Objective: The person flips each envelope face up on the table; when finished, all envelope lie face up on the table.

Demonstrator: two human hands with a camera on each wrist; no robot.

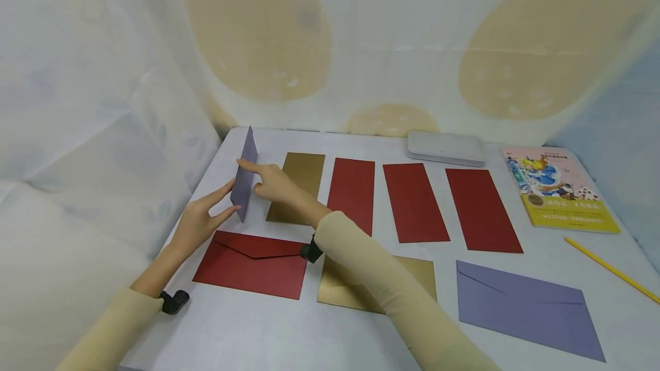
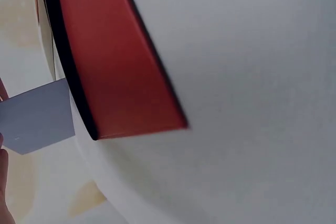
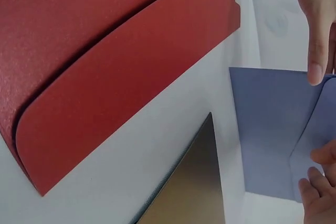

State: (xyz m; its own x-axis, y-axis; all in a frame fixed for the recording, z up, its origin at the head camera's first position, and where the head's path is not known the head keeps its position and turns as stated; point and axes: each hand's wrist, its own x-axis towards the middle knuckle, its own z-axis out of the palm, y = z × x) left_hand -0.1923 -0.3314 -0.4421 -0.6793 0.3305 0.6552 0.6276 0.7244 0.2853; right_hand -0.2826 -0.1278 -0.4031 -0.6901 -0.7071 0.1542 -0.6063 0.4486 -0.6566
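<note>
A purple envelope (image 1: pixel 244 188) stands on edge at the left of the table, seen nearly edge-on. My left hand (image 1: pixel 198 219) grips its near side, thumb and fingers apart along the edge. Across the upper part of the envelope lies my right hand (image 1: pixel 275 182), index finger stretched over its edge and the other fingers curled in by its face. The right wrist view shows the envelope's flap (image 3: pixel 310 135) with right-hand fingertips (image 3: pixel 312 179) at it. A red envelope (image 1: pixel 252 268) with its flap facing up lies just below the hands.
Beside the hands lies a gold envelope (image 1: pixel 296 185), with red envelopes (image 1: pixel 415 202) in a row to its right. Nearer are another gold envelope (image 1: pixel 412 276), partly under the right sleeve, and a purple one (image 1: pixel 526 308). A grey case (image 1: pixel 446 147), book (image 1: pixel 559 188) and yellow pencil (image 1: pixel 613 271) lie beyond.
</note>
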